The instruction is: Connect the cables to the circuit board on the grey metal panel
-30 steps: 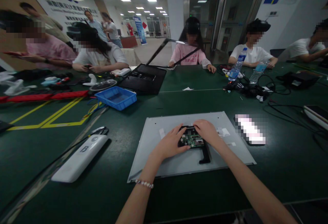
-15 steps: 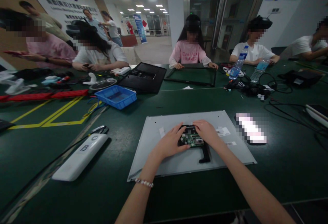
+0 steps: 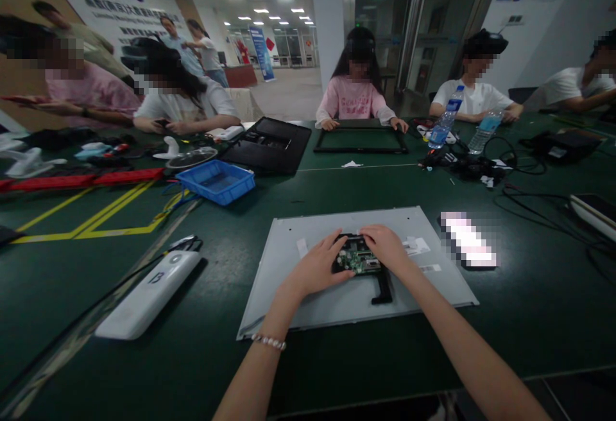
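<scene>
A green circuit board (image 3: 360, 262) in a black plastic frame lies on a pale flat panel (image 3: 283, 292), which rests on the table in front of me. My left hand (image 3: 315, 266) holds the board's left side, fingers at its far edge and thumb at the near edge. With curled fingers, my right hand (image 3: 385, 246) grips the far right corner. A black L-shaped arm (image 3: 384, 291) of the frame sticks out toward me. Both palms partly cover the board, and the right fingertips are hard to make out.
Left of the panel lies a white power bank (image 3: 149, 296) with a cable; a blue tray (image 3: 216, 181) stands beyond it. A bright-screened phone (image 3: 466, 241) lies to the right. Across the table, a co-worker holds a black bezel (image 3: 360, 149) near a black laptop-like shell (image 3: 267, 146) and bottles (image 3: 486, 131).
My hands keep nearly the same hold on the circuit board. Across the table, the co-worker's black bezel has shifted and its near edge sits slightly higher in the picture.
</scene>
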Demonstrator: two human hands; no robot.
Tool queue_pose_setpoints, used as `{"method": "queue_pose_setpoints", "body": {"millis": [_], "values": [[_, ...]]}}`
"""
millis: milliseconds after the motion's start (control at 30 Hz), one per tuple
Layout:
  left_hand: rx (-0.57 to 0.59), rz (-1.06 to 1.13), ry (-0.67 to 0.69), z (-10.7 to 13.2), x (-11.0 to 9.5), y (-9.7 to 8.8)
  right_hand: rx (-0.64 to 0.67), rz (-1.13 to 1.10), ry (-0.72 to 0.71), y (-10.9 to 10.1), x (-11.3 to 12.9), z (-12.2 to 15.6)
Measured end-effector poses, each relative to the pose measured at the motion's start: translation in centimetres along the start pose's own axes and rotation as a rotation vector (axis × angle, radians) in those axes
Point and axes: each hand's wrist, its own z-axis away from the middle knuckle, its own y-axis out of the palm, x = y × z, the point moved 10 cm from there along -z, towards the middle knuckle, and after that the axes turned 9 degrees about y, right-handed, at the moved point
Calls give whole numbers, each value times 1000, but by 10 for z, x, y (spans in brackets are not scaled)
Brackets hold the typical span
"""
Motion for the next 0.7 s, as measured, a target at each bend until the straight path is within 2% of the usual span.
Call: {"method": "queue_pose_setpoints", "body": {"millis": [433, 700], "values": [[-4, -1, -5, 0, 1, 0, -41, -57, -31, -4, 2, 2], [-7, -5, 0, 0, 0, 0, -126, -54, -56, -12, 5, 3]]}}
